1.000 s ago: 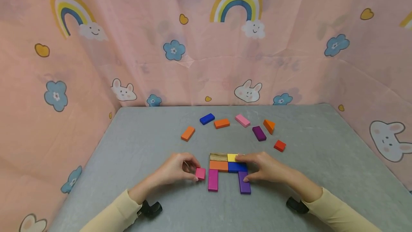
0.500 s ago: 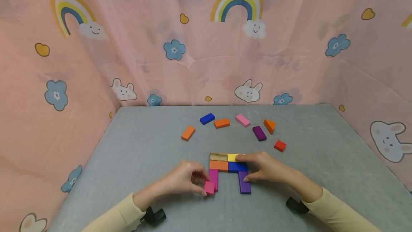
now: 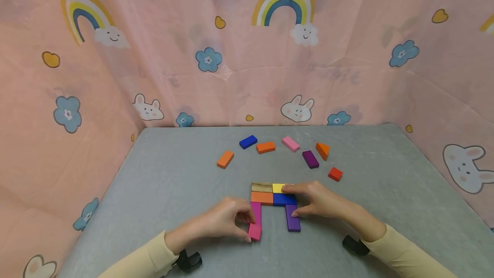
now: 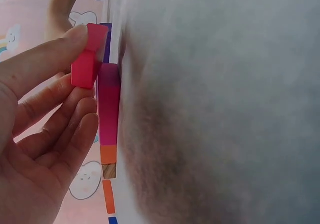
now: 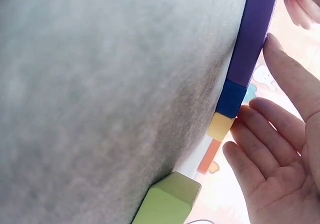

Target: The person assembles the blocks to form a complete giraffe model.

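My left hand (image 3: 227,220) pinches a small pink block (image 3: 255,231) between thumb and fingers. In the left wrist view this pink block (image 4: 86,66) is raised off the table, close above the near end of the magenta block (image 4: 110,109). A flat arrangement joins the magenta block, an orange block (image 3: 262,198), a wood-grain block (image 3: 262,187), a yellow block (image 3: 278,188), a blue block (image 3: 284,199) and a purple block (image 3: 293,222). My right hand (image 3: 322,200) rests its fingertips on the yellow block and its thumb at the purple one, fingers relaxed.
Behind the arrangement lie loose blocks: two orange (image 3: 225,159), one blue (image 3: 248,141), one light pink (image 3: 290,143), one dark purple (image 3: 310,159), an orange triangle (image 3: 323,151) and a red one (image 3: 335,173). A green block (image 5: 167,201) shows in the right wrist view.
My left hand has carried the pink block nearer to me and rightward, from beside the magenta block's left side to over its near end. My right hand has stayed put.
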`<state>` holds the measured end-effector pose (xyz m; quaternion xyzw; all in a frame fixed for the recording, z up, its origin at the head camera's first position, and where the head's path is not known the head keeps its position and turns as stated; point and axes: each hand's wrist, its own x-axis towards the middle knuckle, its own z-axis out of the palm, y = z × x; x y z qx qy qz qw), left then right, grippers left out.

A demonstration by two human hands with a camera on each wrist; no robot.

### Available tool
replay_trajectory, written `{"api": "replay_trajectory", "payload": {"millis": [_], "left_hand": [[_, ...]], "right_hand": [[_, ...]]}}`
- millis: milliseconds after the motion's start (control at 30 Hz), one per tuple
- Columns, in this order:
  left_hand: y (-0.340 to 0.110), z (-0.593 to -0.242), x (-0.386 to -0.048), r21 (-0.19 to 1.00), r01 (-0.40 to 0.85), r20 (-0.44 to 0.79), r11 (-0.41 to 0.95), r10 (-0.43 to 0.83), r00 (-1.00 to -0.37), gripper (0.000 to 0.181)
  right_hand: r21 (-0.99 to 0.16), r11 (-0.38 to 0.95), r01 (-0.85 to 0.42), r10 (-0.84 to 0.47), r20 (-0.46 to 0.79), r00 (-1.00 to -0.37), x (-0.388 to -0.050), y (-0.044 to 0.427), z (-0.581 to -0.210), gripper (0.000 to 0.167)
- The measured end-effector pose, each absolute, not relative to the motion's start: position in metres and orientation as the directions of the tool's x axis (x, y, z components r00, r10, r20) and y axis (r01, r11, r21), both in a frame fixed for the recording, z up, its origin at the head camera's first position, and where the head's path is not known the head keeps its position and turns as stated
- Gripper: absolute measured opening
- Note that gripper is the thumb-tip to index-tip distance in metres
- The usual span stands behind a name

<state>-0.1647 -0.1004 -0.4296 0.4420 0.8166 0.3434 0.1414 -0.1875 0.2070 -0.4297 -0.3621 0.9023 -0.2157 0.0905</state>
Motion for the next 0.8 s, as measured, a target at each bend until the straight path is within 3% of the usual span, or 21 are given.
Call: {"api": "replay_trajectory", "payload": {"millis": [500, 800], "left_hand": [[-0.1001, -0.4341, -0.1574, 0.556, 0.708, 0.077, 0.435, 0.821, -0.565, 0.036], [-0.1068, -0.4382, -0.1618, 0.652, 0.59, 0.018, 0.477, 0.768, -0.64, 0.037]], "right_hand": [[-0.45, 0.639, -0.624, -0.697, 0.005, -0.718, -0.1878, 0.2069, -0.4303, 0.064], [-0.442, 0.636, -0.633, -0.702, 0.01, -0.712, -0.1886, 0.2074, -0.4311, 0.063]]}}
